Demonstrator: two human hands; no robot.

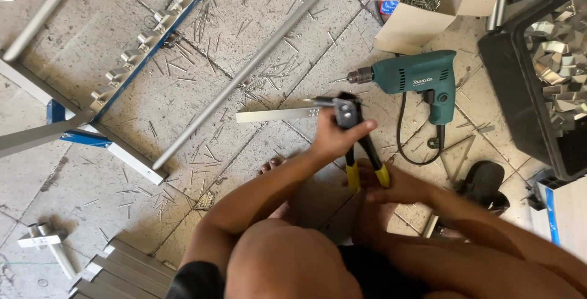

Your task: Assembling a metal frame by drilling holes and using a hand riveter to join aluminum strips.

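Rivet gun (361,143) sits at frame centre, black head up, yellow-tipped handles pointing down toward the person. Landmark for everything below: the teal drill (422,79).

Head view only:
- Rivet gun is just left of and below the drill, not touching it. Its head meets the right end of a flat aluminium strip (278,114), which runs off to the left, away from the drill.
- Left hand (336,137) is wrapped around the strip end and the gun's head, thumb lying across the tool. Firm grasp.
- Right hand (397,189) is below the drill, closed over the yellow handle ends. Handles stand slightly apart.
- Drill lies on its side on the tiled floor (73,170), chuck pointing left, black cord looping under it.
- Cardboard box (416,24) of loose rivets is directly above the drill, near it.
- Black crate (526,109) of small bent metal brackets is to the drill's right.
- Long grey tube (244,70) runs diagonally, left of the drill.
- Metal frame (122,66) with blue film and a row of clips lies far left of the drill.
- Spent rivet pins are scattered across the floor, mostly left of the drill.
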